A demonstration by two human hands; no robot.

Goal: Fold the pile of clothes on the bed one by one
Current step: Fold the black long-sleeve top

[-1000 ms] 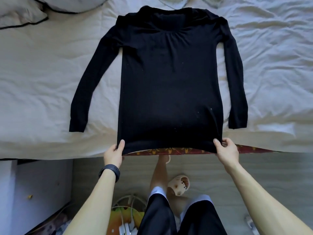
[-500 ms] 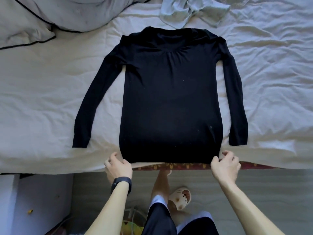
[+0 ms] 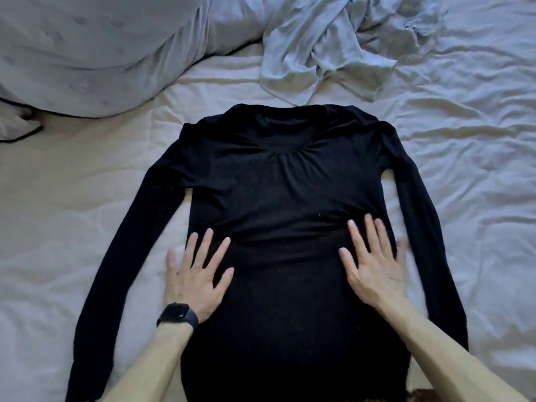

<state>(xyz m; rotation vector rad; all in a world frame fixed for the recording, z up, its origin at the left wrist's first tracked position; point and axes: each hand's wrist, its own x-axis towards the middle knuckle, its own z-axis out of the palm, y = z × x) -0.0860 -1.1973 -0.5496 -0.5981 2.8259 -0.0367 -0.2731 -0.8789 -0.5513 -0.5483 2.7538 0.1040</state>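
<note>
Both hands have left the hem at the near edge of the white-sheeted bed (image 3: 58, 227). Our left hand (image 3: 194, 274) and right hand (image 3: 374, 265) now press flat, fingers (image 3: 204, 248) spread, on the waist of the black long-sleeved knit top (image 3: 284, 175), which is laid out with its hem toward that edge. We judge this to be smoothing; folding has not begun. A crumpled pale grey garment (image 3: 333, 50) waits beyond the collar.

Your left hand (image 3: 193, 281) and right hand (image 3: 374, 264) lie flat with fingers spread on the black long-sleeved top (image 3: 285, 181), which is spread out on the bed (image 3: 72, 198), sleeves out to each side. A dark watch (image 3: 177, 314) sits on your left wrist. A crumpled pale garment (image 3: 327, 47) lies just beyond the collar, a pillow (image 3: 95, 50) far left.
</note>
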